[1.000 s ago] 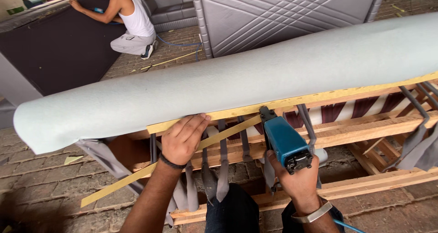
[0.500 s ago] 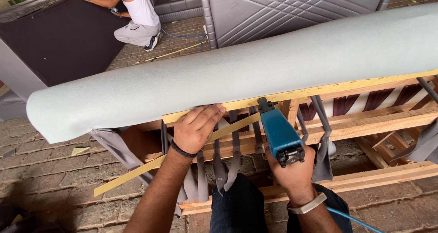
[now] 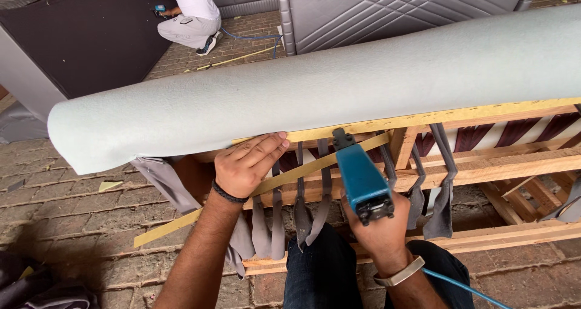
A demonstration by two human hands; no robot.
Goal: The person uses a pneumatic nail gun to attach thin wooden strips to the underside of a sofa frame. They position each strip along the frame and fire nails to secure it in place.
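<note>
In the upper left of the frame, another person [image 3: 192, 12] knelt on the brick floor [image 3: 72, 224] beside a dark panel [image 3: 85, 36]. A big grey padded roll [image 3: 339, 85] lay across the middle, over a wooden frame [image 3: 514, 164] with grey straps [image 3: 302, 206] hanging down. The left hand [image 3: 248, 167] pressed a long yellow strip [image 3: 284, 179] against the frame, fingers flat and close together. The strip ran from lower left up to the right. The right hand [image 3: 378, 230] was wrapped tight around a blue staple gun [image 3: 362, 179], its nose pointing up at the strip.

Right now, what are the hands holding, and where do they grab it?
The right hand grips the blue staple gun by its rear handle. The left hand presses the yellow strip mid-length.
</note>
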